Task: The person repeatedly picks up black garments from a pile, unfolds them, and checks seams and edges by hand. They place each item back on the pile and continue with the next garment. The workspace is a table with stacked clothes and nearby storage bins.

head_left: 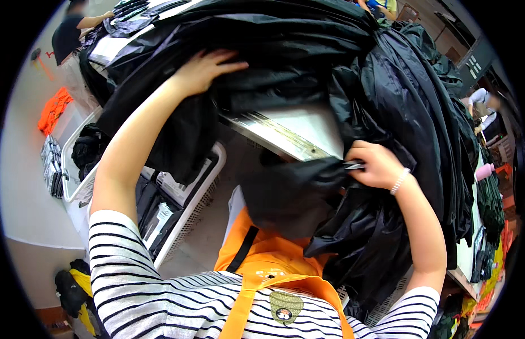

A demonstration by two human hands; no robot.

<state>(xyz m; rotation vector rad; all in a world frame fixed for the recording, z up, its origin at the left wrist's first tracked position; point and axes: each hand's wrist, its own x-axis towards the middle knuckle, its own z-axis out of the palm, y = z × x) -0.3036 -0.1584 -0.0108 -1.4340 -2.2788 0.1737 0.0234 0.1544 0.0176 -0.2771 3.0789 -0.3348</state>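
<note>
Black garments point(307, 51) (a heap of thin, shiny fabric) are piled across the upper middle and right of the frame, over a table edge point(285, 133) at the centre. The left hand point(203, 70) is laid flat on the heap at upper centre, fingers spread. The right hand point(375, 166) is clamped on a fold of the fabric at centre right, possibly beside a zip. A white basket point(197, 195) is seen at lower left.
</note>
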